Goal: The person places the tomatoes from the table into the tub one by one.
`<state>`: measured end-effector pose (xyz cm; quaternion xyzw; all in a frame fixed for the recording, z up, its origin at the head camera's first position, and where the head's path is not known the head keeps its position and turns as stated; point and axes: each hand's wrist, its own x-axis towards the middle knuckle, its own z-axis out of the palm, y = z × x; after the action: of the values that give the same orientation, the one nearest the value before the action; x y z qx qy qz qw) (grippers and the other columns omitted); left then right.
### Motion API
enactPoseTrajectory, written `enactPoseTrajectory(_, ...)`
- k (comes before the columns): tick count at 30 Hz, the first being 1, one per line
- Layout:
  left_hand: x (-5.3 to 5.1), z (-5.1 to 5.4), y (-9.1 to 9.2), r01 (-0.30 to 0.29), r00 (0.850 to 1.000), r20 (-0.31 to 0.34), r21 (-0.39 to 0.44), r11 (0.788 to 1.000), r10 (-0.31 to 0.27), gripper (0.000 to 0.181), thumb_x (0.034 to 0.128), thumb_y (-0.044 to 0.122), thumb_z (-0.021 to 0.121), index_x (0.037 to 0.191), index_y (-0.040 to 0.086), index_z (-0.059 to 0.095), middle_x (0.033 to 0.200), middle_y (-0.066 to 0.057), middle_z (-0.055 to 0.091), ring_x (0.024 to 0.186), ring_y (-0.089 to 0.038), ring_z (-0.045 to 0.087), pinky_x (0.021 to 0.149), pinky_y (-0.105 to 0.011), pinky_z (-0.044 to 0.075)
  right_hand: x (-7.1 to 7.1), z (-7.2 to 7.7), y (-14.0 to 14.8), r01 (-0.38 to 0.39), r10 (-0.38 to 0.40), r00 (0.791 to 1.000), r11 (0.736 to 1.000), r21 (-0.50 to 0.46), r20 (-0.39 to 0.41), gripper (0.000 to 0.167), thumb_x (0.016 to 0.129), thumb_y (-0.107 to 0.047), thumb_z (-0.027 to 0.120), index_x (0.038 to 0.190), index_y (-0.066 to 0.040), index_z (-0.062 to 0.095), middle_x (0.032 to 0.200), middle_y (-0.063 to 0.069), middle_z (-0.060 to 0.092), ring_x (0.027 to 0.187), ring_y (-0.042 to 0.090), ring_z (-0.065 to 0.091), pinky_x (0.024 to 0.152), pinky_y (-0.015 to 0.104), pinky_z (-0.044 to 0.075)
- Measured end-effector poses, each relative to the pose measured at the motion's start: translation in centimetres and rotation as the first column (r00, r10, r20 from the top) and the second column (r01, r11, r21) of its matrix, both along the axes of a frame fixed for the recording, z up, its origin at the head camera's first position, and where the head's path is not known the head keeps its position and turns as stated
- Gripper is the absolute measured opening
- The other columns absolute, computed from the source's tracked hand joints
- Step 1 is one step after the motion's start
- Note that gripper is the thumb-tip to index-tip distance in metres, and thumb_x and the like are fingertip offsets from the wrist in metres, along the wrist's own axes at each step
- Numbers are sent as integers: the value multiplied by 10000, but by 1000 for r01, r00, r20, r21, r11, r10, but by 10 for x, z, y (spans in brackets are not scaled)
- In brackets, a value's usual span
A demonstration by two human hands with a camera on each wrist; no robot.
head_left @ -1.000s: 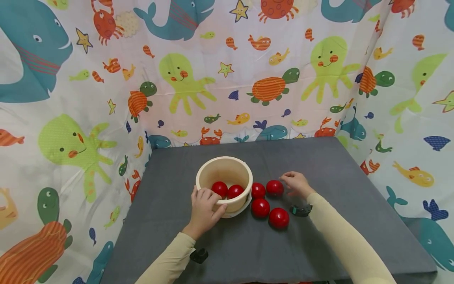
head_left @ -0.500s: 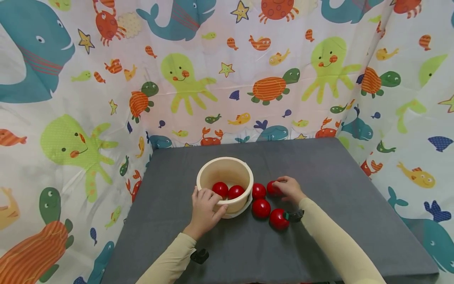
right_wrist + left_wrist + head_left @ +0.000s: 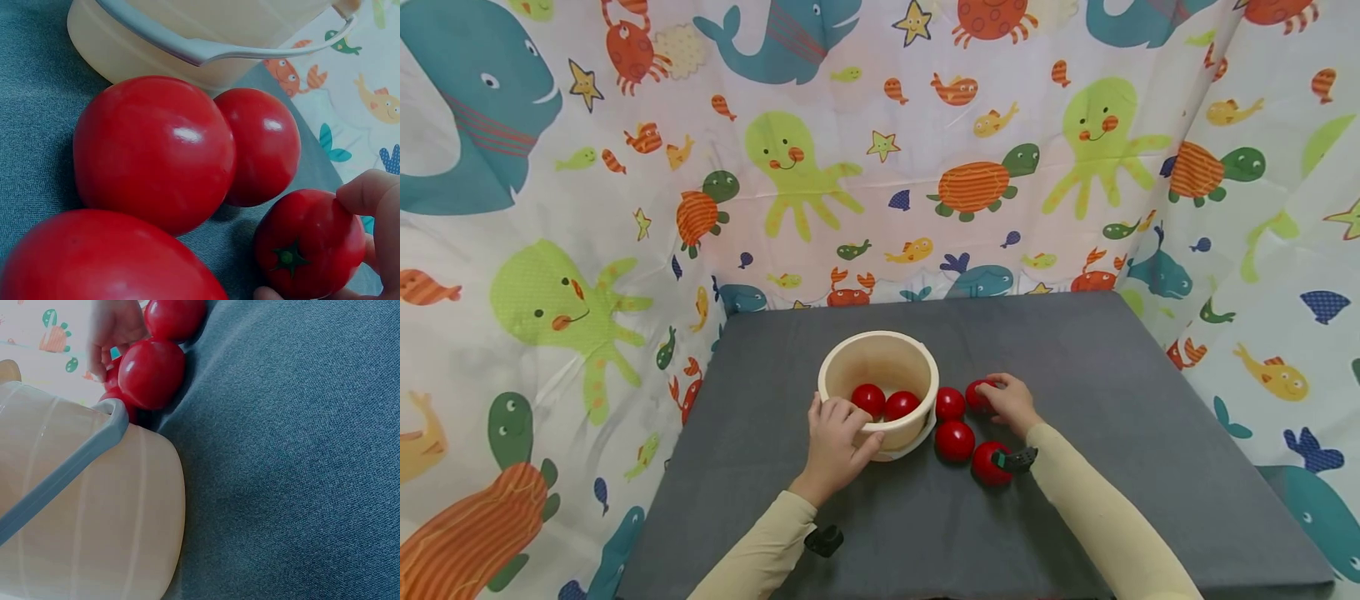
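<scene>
A cream bucket [image 3: 880,360] with a grey handle [image 3: 69,469] stands on the table, two red tomatoes [image 3: 868,402] inside it. My left hand [image 3: 837,446] holds its near rim, fingers over the edge and thumb outside. Right of the bucket, my right hand [image 3: 1011,404] grips a tomato [image 3: 306,244] between thumb and fingers; its green stem end shows in the right wrist view. That tomato appears to be still at table level. Three more tomatoes [image 3: 955,442] lie close together between the bucket and my right hand, the nearest partly hidden by the right wrist strap.
The table [image 3: 1075,350] has a dark grey cloth. A curtain [image 3: 880,233] printed with sea animals encloses its back and both sides. Black straps [image 3: 824,542] sit on both wrists.
My right hand has moved left and down onto the far-right tomato and its fingers have closed around it. The left hand stays on the bucket rim.
</scene>
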<state>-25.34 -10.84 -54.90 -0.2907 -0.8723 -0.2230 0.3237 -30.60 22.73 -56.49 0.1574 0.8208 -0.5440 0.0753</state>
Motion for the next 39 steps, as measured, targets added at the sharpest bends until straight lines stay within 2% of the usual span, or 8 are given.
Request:
enactPoseTrajectory(4, 1, 1, 0, 2, 1000, 0, 7, 1000, -2, 302, 942, 485, 577, 890, 202, 667, 920, -26, 616, 1015, -246, 554, 1047, -790, 331, 1, 0, -1, 5, -5, 1000, 1000, -11, -15, 554, 962, -317, 602, 1431, -35, 515, 1412, 257, 538, 1136, 350, 624, 748, 401, 637)
enactPoseTrajectory(11, 1, 1, 0, -2, 1000, 0, 8, 1000, 2, 315, 947, 492, 563, 887, 201, 667, 919, -27, 614, 1018, -253, 552, 1051, -789, 326, 2, 0, 0, 29, -29, 999, 999, -33, -20, 530, 972, -302, 604, 1426, -39, 531, 1423, 243, 539, 1069, 300, 654, 764, 384, 638)
enactPoseTrajectory(18, 1, 2, 1, -12, 999, 40, 0, 1000, 12, 261, 896, 456, 615, 896, 201, 672, 929, -32, 618, 1028, -259, 556, 1072, -784, 313, 1, -2, 3, 26, -27, 999, 999, -40, -24, 513, 973, -304, 610, 1407, -39, 543, 1396, 243, 556, 936, 231, 673, 763, 373, 639)
enactPoseTrajectory(23, 1, 3, 1, -15, 999, 50, 0, 1000, 15, 249, 889, 447, 623, 898, 202, 673, 933, -34, 620, 1029, -255, 559, 1077, -786, 309, -1, 6, 5, 43, -44, 999, 997, -59, -17, 515, 970, -309, 623, 1405, -46, 544, 1401, 239, 549, 961, 233, 669, 763, 378, 640)
enactPoseTrajectory(27, 1, 2, 2, -15, 998, 54, 5, 1000, 15, 250, 892, 445, 622, 898, 200, 673, 935, -36, 620, 1032, -255, 556, 1080, -785, 303, -5, 25, 7, 53, -54, 998, 995, -86, -17, 524, 983, -321, 603, 1427, -56, 521, 1437, 233, 526, 1097, 299, 638, 838, 410, 631)
enactPoseTrajectory(31, 0, 2, 2, -16, 998, 53, 5, 1000, 16, 255, 899, 447, 616, 895, 199, 672, 933, -34, 619, 1034, -256, 552, 1086, -780, 296, -10, 56, 10, 36, -40, 998, 995, -96, -42, 546, 1001, -337, 579, 1466, -67, 487, 1487, 228, 491, 1179, 355, 599, 940, 459, 592)
enactPoseTrajectory(39, 0, 1, 2, 4, 1000, 16, 21, 1000, -4, 337, 958, 501, 550, 889, 194, 672, 924, -35, 615, 1024, -255, 548, 1059, -798, 307, -23, 117, 4, -13, -9, 993, 984, -179, -121, 574, 1000, -311, 603, 1500, -74, 451, 1541, 216, 448, 1315, 418, 528, 965, 487, 555)
